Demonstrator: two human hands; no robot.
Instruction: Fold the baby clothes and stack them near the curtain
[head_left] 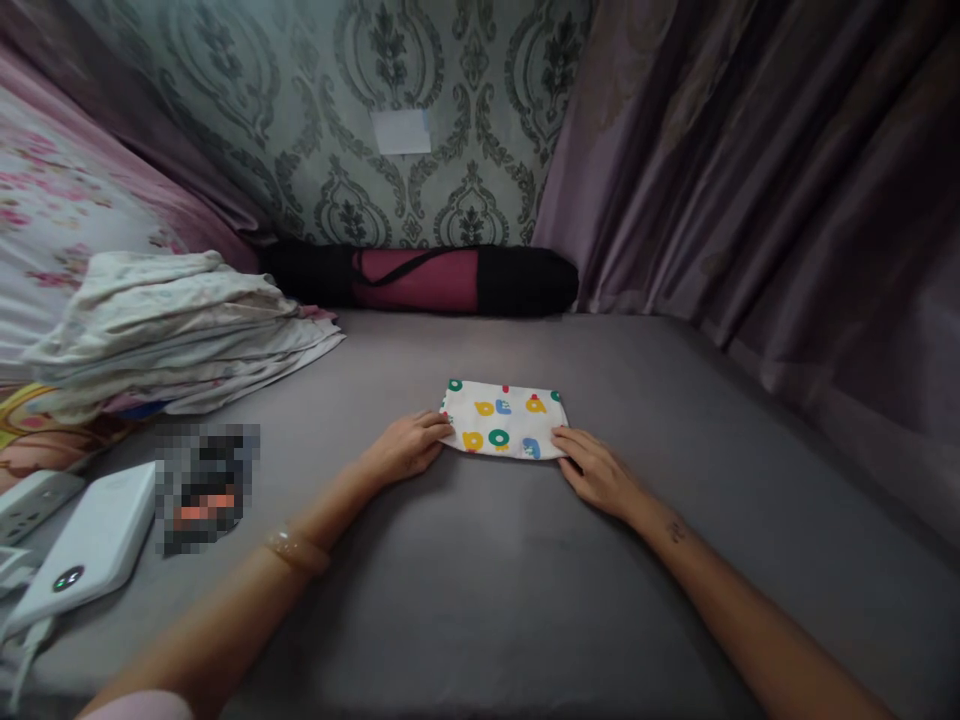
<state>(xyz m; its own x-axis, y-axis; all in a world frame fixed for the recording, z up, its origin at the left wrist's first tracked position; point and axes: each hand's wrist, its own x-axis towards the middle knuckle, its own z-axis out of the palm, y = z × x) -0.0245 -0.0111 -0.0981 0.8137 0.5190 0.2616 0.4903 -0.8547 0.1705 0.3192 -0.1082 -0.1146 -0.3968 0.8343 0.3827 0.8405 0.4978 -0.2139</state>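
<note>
A white folded cloth (510, 420) printed with yellow, green, blue and red figures lies flat on the grey sheet in front of me. At its lower left corner, my left hand (409, 447) has its fingers closed on the edge. My right hand (598, 472) holds the lower right corner, with fingers over the top and the thumb close below. The parts of the cloth under my fingertips are hidden.
A pile of folded cloths (172, 320) stands at the left. Nearer are a white power bank (90, 540) with a cable, a power strip (37, 505) and a blurred dark object (206, 490). A black and maroon long bag (416, 280) lies along the wall; curtains (750, 180) hang right.
</note>
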